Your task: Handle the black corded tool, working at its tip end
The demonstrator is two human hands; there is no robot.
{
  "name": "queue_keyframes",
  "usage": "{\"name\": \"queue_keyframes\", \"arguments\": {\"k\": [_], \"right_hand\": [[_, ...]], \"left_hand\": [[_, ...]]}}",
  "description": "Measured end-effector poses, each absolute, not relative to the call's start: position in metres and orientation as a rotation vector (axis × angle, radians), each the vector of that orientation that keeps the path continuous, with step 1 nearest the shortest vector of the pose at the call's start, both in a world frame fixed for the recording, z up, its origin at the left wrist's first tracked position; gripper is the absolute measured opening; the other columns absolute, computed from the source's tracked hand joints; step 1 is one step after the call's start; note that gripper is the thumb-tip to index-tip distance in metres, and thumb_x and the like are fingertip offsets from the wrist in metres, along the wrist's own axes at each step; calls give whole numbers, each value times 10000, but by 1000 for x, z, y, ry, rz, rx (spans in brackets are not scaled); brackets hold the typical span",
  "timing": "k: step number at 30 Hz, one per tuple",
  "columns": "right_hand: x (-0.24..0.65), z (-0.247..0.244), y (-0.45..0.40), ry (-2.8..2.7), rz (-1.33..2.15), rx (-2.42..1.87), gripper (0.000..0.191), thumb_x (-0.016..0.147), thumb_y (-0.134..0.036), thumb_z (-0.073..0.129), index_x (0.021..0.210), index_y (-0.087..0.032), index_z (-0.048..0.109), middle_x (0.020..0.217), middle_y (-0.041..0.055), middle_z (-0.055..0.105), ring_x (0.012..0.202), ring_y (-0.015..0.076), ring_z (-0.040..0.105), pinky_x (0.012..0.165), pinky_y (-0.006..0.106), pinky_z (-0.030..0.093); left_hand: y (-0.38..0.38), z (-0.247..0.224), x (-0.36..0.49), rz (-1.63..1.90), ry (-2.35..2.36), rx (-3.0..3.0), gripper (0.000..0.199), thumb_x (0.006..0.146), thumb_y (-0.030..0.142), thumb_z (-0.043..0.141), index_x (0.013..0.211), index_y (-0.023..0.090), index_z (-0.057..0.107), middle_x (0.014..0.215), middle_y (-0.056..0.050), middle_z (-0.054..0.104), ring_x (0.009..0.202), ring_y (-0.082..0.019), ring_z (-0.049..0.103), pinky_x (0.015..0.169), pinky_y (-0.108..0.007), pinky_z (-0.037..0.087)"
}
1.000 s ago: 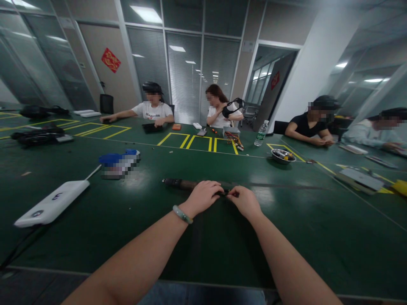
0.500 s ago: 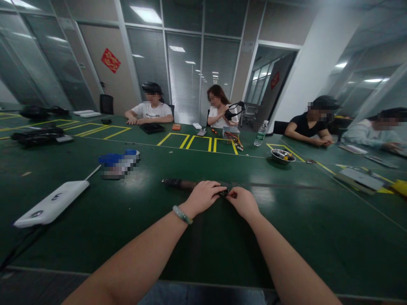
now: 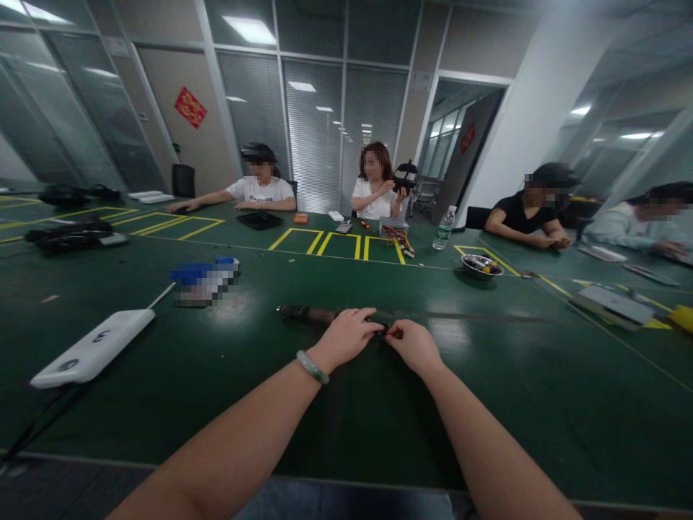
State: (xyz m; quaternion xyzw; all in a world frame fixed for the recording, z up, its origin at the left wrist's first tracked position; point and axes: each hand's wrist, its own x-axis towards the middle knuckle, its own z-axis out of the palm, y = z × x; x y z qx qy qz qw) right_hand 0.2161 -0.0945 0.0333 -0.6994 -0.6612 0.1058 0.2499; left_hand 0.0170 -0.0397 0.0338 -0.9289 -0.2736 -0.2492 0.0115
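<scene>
A long dark tubular object (image 3: 314,314), brownish in the middle with a black ribbed end, lies on the green mat. My left hand (image 3: 349,338) rests over it, fingers curled around its near end. My right hand (image 3: 414,346) meets the left from the other side, and its fingertips pinch a small black piece (image 3: 386,330) at the tube's end. That small piece is mostly hidden by my fingers, so its shape cannot be made out. A pale green bangle (image 3: 312,367) circles my left wrist.
The green workbench mat (image 3: 487,404) has yellow tape outlines. A white corded device (image 3: 92,349) lies to the left, beside a pixelated blue item (image 3: 206,282). Ahead stand a steel bowl (image 3: 479,266) and a water bottle (image 3: 445,228). Several co-workers sit around the bench.
My hands have barely shifted on the tube. The view has tilted slightly. The seated person across the bench has raised a black headset-like object higher.
</scene>
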Motion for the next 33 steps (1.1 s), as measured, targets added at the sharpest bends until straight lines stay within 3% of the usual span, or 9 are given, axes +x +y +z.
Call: {"name": "queue_keyframes", "arguments": {"k": [5, 9, 12, 20, 33], "right_hand": [[215, 37, -96, -1786, 305, -1924, 76, 798, -292, 667, 757, -229, 673, 776, -12, 643, 691, 134, 555, 581, 242, 321], [215, 36, -96, -1786, 313, -1916, 77, 800, -289, 664, 752, -229, 669, 761, -18, 640, 682, 130, 553, 580, 241, 320], [215, 35, -95, -1789, 303, -1910, 74, 799, -281, 667, 750, -226, 668, 748, -19, 638, 676, 126, 549, 585, 240, 320], [214, 33, -95, -1772, 292, -1924, 71, 797, -280, 675, 755, -223, 671, 760, -12, 641, 680, 128, 546, 583, 237, 314], [214, 34, -96, -1750, 300, -1931, 88, 807, -288, 664, 748, -223, 661, 741, -19, 634, 664, 125, 552, 581, 240, 329]], "left_hand": [[-43, 35, 17, -803, -909, -2875, 277, 912, 239, 561, 1179, 272, 629, 1481, -45, 395, 1228, -256, 498, 1034, -451, 414], [-44, 36, 19, -762, -893, -2863, 350, 916, 215, 544, 1252, 306, 585, 1500, -31, 378, 1209, -244, 509, 1022, -438, 415], [-44, 36, 21, -719, -882, -2858, 376, 929, 203, 510, 1276, 333, 572, 1499, -21, 385, 1174, -231, 528, 1008, -433, 417], [-45, 36, 20, -766, -913, -2865, 237, 924, 224, 537, 1146, 261, 611, 1463, -33, 426, 1193, -233, 514, 1032, -432, 403], [-45, 39, 19, -763, -881, -2888, 221, 921, 228, 537, 1130, 249, 604, 1458, -52, 425, 1186, -241, 523, 1020, -438, 410]]}}
